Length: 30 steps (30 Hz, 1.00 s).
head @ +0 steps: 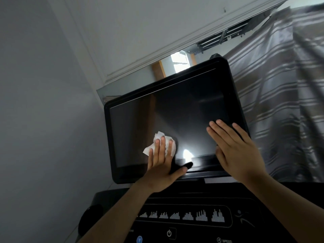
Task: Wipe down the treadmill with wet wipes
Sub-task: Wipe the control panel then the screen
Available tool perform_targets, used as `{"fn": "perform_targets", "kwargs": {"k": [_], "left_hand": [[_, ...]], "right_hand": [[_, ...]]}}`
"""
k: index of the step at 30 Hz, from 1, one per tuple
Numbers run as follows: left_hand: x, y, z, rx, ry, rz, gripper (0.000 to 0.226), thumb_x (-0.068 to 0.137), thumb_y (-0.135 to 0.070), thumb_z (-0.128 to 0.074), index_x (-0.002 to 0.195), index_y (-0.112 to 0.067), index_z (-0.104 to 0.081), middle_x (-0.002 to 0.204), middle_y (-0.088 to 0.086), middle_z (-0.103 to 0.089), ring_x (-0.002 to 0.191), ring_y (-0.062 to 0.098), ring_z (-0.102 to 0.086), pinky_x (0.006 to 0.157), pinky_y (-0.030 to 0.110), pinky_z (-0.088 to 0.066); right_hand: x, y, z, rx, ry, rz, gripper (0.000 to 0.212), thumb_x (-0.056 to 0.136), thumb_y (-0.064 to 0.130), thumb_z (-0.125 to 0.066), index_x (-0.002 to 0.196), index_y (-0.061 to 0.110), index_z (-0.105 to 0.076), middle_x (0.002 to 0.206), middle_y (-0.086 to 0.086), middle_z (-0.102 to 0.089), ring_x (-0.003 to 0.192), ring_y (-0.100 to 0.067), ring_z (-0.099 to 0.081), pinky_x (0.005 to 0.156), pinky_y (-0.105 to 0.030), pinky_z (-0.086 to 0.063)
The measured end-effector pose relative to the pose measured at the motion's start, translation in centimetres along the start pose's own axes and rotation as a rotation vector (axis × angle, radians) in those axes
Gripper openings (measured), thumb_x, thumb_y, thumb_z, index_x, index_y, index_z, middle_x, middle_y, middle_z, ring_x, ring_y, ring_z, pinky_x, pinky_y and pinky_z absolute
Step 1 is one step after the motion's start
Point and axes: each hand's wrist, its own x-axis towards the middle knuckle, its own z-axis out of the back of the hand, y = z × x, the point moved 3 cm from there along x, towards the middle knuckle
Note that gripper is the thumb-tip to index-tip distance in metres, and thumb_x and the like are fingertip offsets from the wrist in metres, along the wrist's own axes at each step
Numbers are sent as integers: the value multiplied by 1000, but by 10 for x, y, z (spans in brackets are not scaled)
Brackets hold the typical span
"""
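Observation:
The treadmill's black display screen (175,111) fills the middle of the head view, tilted, switched off and glossy. My left hand (163,165) presses a crumpled white wet wipe (165,143) flat against the lower middle of the screen with straight fingers. My right hand (235,148) lies flat with straight fingers on the screen's lower right corner and bezel. Below the screen is the treadmill console (192,216), with white program graphics and a power button.
A grey wall (43,102) stands close on the left. A grey striped curtain (280,102) hangs right behind the screen. A mirror strip and white moulding run behind the screen's top edge.

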Motion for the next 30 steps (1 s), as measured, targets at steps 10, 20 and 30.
{"fn": "perform_targets", "kwargs": {"k": [10, 20, 30], "left_hand": [[109, 33, 124, -162, -256, 200, 83, 96, -63, -30, 149, -31, 24, 154, -2, 39, 140, 16, 37, 117, 44, 19], [87, 31, 97, -89, -249, 142, 95, 90, -71, -34, 146, -28, 30, 150, -1, 44, 137, 16, 42, 116, 42, 22], [108, 48, 130, -53, -271, 132, 84, 96, -63, -33, 150, -30, 22, 155, -1, 37, 141, 16, 35, 118, 43, 17]], "right_hand": [[0, 0, -2, 25, -33, 10, 57, 90, 24, -33, 144, 10, -47, 152, -6, -42, 142, -19, -34, 116, -43, -25], [-2, 0, -2, 12, -42, 11, 55, 93, 23, -31, 145, 10, -45, 153, -6, -39, 143, -18, -33, 117, -44, -25], [-2, -1, -3, 21, -62, 22, 55, 92, 23, -33, 143, 9, -47, 152, -7, -42, 142, -19, -35, 115, -45, -27]]}}
